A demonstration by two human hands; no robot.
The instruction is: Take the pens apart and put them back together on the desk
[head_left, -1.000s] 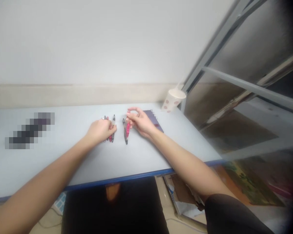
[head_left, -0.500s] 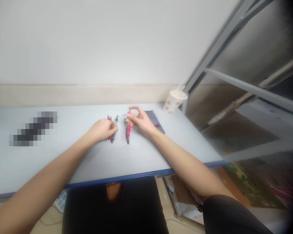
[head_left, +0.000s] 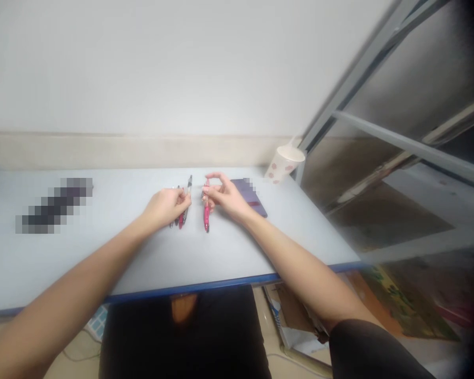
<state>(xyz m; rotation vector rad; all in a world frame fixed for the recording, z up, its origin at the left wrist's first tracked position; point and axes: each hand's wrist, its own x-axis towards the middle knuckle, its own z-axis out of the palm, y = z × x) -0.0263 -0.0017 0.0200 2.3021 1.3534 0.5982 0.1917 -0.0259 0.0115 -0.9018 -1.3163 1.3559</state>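
On a pale grey table (head_left: 82,258) lie several slim pens in a loose row. My left hand (head_left: 166,208) is curled over a cluster of them, with its fingertips on a grey pen (head_left: 188,197). A dark red pen (head_left: 178,221) shows under those fingers, partly hidden. My right hand (head_left: 226,197) pinches the top of a pink pen (head_left: 206,213) between thumb and fingers. The pen's lower end rests on the tabletop. The hands are a short gap apart.
A dark purple notebook (head_left: 250,197) lies just beyond my right hand. A dotted paper cup (head_left: 284,164) stands in the far right corner. A pixelated dark object (head_left: 53,205) lies at the left. Grey metal bars (head_left: 398,137) rise at the right, and the table has a blue front edge (head_left: 193,287).
The grey pen has tilted, its top swinging right and away from me. My left hand has shifted slightly right. The pink pen and my right hand stay nearly in place.
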